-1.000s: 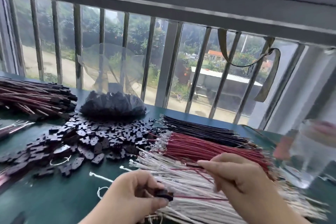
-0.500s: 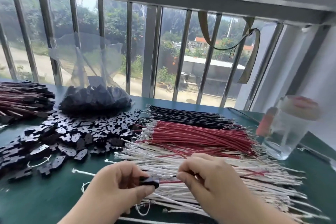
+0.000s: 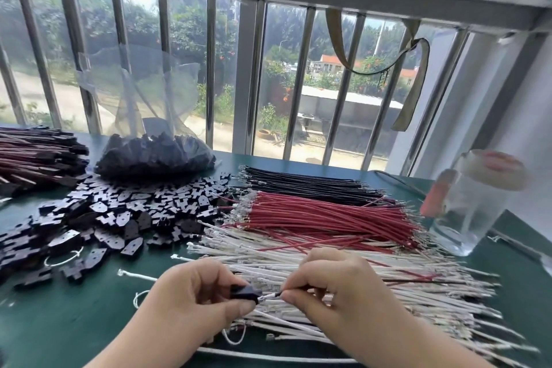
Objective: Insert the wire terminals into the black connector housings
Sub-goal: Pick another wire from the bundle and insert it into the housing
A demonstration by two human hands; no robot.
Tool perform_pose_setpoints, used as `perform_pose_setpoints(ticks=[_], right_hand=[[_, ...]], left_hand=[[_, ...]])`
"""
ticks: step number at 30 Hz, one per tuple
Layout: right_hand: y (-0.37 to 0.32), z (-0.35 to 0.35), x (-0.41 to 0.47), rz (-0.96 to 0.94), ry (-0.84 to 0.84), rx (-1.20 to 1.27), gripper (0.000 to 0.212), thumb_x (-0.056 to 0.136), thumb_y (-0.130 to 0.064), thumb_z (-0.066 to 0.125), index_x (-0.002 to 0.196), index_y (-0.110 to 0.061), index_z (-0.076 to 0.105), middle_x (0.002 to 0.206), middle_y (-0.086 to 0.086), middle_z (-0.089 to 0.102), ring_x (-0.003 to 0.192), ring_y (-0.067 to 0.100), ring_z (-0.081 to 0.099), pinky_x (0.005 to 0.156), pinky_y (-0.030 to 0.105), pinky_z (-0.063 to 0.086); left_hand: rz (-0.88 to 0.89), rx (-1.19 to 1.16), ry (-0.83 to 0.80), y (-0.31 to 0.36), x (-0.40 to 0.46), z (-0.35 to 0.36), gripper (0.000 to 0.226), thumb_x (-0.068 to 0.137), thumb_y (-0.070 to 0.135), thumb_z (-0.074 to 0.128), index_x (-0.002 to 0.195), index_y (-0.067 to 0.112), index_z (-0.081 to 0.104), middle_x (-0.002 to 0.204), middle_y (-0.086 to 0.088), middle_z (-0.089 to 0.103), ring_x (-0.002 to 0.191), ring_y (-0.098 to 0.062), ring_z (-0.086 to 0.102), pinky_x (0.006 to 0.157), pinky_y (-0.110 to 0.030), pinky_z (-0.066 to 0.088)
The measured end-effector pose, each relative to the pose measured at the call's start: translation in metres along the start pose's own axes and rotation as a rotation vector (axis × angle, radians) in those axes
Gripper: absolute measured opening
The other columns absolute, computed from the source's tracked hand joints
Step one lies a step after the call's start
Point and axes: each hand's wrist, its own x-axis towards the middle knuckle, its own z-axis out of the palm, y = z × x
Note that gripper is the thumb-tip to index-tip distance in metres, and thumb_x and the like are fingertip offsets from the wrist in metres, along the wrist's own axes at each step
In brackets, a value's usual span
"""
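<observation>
nearest, the left hand pinches one black connector housing between thumb and curled fingers, grip clenched on it, its open end facing right. the right hand pinches a wire just behind its metal terminal, grip clenched on the wire; the terminal tip sits at the mouth of the housing, touching it or only just entered, which of the two cannot be told. judged step in hand: seating one terminal in one housing, not yet finished

under and behind the hands lies the white wire bundle, spread across the green bench. farther back lies the red wire bundle, and beyond it the black wire bundle; all three are large, with bare terminals at their ends

to the left, a loose pile of housings covers the bench, with a clear bag of more housings at its far edge. at the far left sits a stack of wires already fitted with housings, evidence of completed units

judged progress: part done; the stock of loose wires and empty housings suggests most of the work is left

at the right stands a clear water bottle, blurred
</observation>
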Motion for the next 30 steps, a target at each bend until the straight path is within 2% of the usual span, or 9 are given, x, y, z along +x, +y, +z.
perform_pose_setpoints(ticks=[7,11,13,16,21,24,26,30], right_hand=[[0.002,0.0008,0.0009,0.058,0.046,0.044,0.014,0.079,-0.044,0.059,0.085,-0.032,0.064,0.074,-0.024,0.057,0.073,0.003,0.055,0.06,0.011,0.04],[0.0012,0.0014,-0.0002,0.011,-0.041,-0.078,0.024,0.083,-0.053,0.044,0.091,-0.034,0.058,0.069,-0.028,0.049,0.074,-0.005,0.05,0.06,0.01,0.036],[0.0001,0.001,-0.0003,0.003,-0.067,-0.094,0.026,0.083,-0.053,0.043,0.092,-0.035,0.058,0.068,-0.029,0.047,0.073,-0.006,0.049,0.06,0.01,0.037],[-0.0005,0.0002,0.0002,0.016,-0.071,-0.079,0.025,0.083,-0.053,0.045,0.092,-0.035,0.06,0.069,-0.029,0.049,0.073,-0.004,0.051,0.06,0.014,0.041],[-0.0014,-0.0003,0.0008,0.063,-0.042,0.009,0.022,0.078,-0.052,0.051,0.091,-0.037,0.061,0.073,-0.027,0.057,0.074,-0.001,0.055,0.058,0.012,0.041],[0.0002,-0.0025,0.0014,0.107,-0.015,0.082,0.008,0.077,-0.036,0.068,0.085,-0.034,0.066,0.077,-0.022,0.059,0.072,0.004,0.056,0.059,0.013,0.043],[-0.0003,-0.0038,0.0009,0.123,-0.02,0.104,0.012,0.076,-0.026,0.074,0.079,-0.036,0.068,0.079,-0.019,0.06,0.072,0.005,0.055,0.059,0.014,0.044],[-0.0028,-0.0038,0.0003,0.142,-0.025,0.104,0.014,0.075,-0.027,0.075,0.075,-0.039,0.067,0.081,-0.017,0.06,0.071,0.009,0.055,0.059,0.021,0.048]], left_hand=[[0.011,0.016,0.024,0.0005,-0.0013,0.0014,0.026,0.06,0.003,0.084,0.067,0.026,0.074,0.053,-0.002,0.067,0.042,-0.003,0.054,0.043,-0.013,0.043],[0.028,0.023,0.014,0.0006,-0.0013,0.0014,0.025,0.059,0.002,0.085,0.066,0.024,0.075,0.052,-0.001,0.066,0.043,-0.001,0.054,0.043,-0.012,0.043],[0.037,0.032,0.01,-0.0001,-0.0015,0.001,0.026,0.059,0.002,0.085,0.066,0.024,0.075,0.051,-0.001,0.065,0.043,-0.001,0.054,0.043,-0.012,0.042],[0.04,0.043,0.004,-0.0009,-0.0014,0.001,0.026,0.059,0.004,0.085,0.067,0.026,0.075,0.052,-0.001,0.065,0.044,-0.002,0.053,0.043,-0.012,0.041],[0.041,0.046,-0.002,0.0004,-0.0017,0.0012,0.026,0.06,0.004,0.084,0.067,0.027,0.075,0.051,0.0,0.065,0.042,-0.001,0.051,0.043,-0.011,0.041],[0.041,0.04,-0.001,0.0005,-0.0022,0.0008,0.026,0.06,0.004,0.084,0.067,0.027,0.075,0.051,-0.001,0.065,0.042,-0.001,0.05,0.043,-0.011,0.04],[0.043,0.046,-0.003,0.0004,-0.0017,0.001,0.026,0.06,0.005,0.084,0.067,0.028,0.075,0.052,-0.001,0.066,0.042,-0.001,0.05,0.043,-0.011,0.04],[0.044,0.054,0.006,-0.0016,-0.0007,0.0007,0.026,0.06,0.007,0.085,0.068,0.03,0.074,0.054,-0.001,0.067,0.042,0.0,0.051,0.042,-0.011,0.04]])
